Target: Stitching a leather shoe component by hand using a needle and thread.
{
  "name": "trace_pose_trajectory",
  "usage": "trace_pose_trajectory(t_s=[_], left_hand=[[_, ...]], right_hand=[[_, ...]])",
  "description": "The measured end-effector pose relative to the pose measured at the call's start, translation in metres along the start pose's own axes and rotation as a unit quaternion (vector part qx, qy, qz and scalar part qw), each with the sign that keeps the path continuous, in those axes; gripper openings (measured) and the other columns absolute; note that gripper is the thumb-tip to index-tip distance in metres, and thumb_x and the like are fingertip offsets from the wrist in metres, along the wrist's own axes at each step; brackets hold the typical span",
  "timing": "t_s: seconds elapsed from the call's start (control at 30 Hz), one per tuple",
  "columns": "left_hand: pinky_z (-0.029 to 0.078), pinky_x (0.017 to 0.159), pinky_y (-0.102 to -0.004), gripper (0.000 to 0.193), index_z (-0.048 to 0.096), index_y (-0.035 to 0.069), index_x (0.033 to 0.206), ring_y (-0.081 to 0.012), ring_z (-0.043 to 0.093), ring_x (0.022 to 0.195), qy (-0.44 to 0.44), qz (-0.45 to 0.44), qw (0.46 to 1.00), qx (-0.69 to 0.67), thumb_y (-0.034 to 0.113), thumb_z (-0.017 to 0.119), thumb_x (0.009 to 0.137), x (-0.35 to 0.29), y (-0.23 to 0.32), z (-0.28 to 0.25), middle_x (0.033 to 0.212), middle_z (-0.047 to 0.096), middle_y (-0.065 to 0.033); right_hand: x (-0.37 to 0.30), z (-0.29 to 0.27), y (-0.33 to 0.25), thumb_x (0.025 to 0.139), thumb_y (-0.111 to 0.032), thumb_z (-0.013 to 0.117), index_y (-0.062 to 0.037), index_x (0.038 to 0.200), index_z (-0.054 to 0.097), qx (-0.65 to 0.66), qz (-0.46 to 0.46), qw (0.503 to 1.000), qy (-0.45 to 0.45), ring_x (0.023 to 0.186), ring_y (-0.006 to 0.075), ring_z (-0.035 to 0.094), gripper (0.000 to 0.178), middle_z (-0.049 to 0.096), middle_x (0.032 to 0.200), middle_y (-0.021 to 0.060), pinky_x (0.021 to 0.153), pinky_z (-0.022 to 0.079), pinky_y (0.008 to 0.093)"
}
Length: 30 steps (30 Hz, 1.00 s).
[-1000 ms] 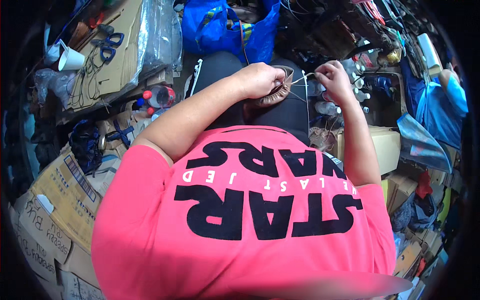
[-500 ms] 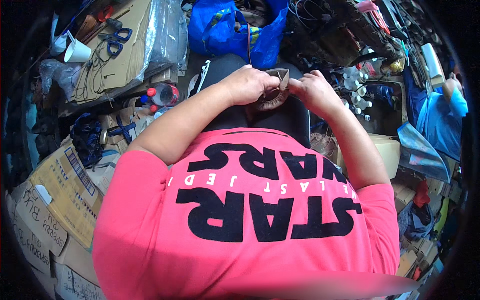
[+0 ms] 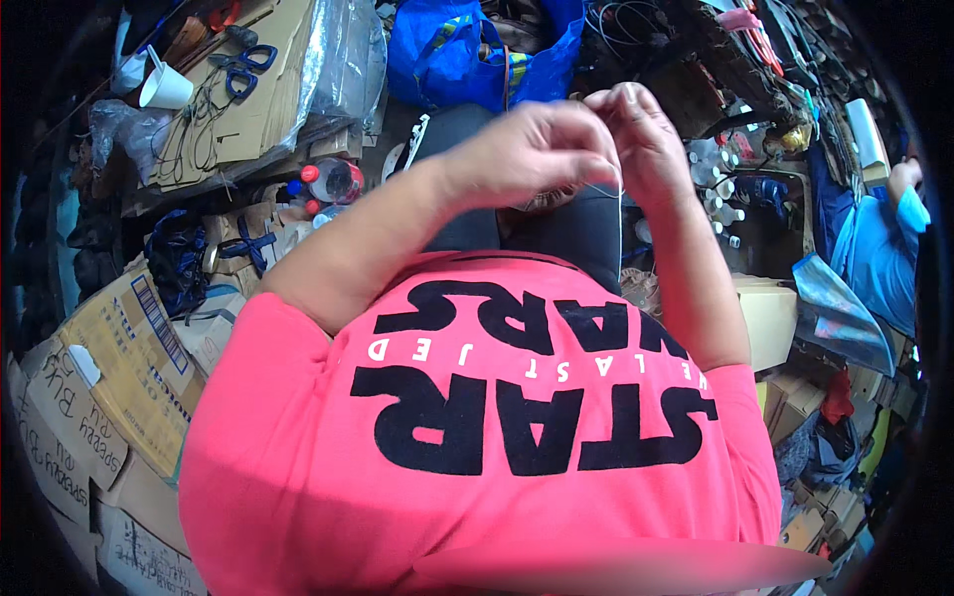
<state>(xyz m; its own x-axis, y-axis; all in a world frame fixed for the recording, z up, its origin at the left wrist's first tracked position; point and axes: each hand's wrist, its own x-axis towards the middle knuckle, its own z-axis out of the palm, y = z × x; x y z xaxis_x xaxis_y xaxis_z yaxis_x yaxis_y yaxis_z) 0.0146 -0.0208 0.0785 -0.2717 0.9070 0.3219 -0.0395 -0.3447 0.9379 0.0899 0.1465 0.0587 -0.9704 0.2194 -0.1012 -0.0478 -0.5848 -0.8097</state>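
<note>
Pulling thread (image 3: 604, 188) seems our step, calling next for even tension, the brown leather piece (image 3: 550, 202) toward the right edge of our lap (image 3: 568, 240), but we cannot tell whether left hand (image 3: 542, 149) or right hand (image 3: 651, 144) is clamped.

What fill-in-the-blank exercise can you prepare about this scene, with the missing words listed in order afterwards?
1. Beside the right hand, the left hand partly hides a workpiece whose colour is ____.
2. The blue-handled scissors lie on flat sheets of ____.
3. The white cup is on the person's ____ side.
4. The shirt with black lettering is mainly ____ in colour.

Missing words: brown; cardboard; left; pink.
</note>
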Motion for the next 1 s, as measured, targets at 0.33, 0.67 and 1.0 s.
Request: trace_pose_trajectory(t_s=[0.33,0.67,1.0], left_hand=[[0.047,0.069,-0.0353,0.01,0.064,0.006,0.086,-0.0262,0.059,0.077,0.131,-0.127,0.764,0.619,0.009,0.062,0.076,-0.131,0.026,-0.13,0.083,0.06,-0.0113],[0.044,0.084,-0.0252,0.023,0.063,0.005,0.109,-0.0127,0.058,0.093,0.4,-0.246,0.74,0.481,0.009,0.057,0.087,-0.119,0.055,-0.116,0.101,0.064,-0.0063],[0.046,0.074,-0.0318,0.02,0.062,0.005,0.097,-0.0211,0.058,0.083,0.056,-0.179,0.919,0.347,0.02,0.057,0.086,-0.03,-0.071,-0.018,0.09,0.061,-0.0123]], right_hand=[[-0.107,-0.163,-0.05,0.085,-0.023,0.061,-0.0067,0.107,0.062,-0.675,0.153,0.711,0.121,0.079,0.0153,0.061,0.027,0.066,0.088,0.0099,0.072,0.046,0.0279],[-0.155,-0.248,-0.063,0.08,-0.031,0.065,-0.0216,0.124,0.055,-0.725,0.179,0.635,0.196,0.09,0.0157,0.061,0.045,0.065,0.104,0.011,0.079,0.045,0.0282],[-0.046,-0.063,0.019,0.087,-0.032,0.06,-0.0075,0.071,0.055,-0.422,0.18,0.888,0.027,0.065,0.0039,0.041,0.03,0.047,0.067,-0.0061,0.059,0.033,0.0212]])
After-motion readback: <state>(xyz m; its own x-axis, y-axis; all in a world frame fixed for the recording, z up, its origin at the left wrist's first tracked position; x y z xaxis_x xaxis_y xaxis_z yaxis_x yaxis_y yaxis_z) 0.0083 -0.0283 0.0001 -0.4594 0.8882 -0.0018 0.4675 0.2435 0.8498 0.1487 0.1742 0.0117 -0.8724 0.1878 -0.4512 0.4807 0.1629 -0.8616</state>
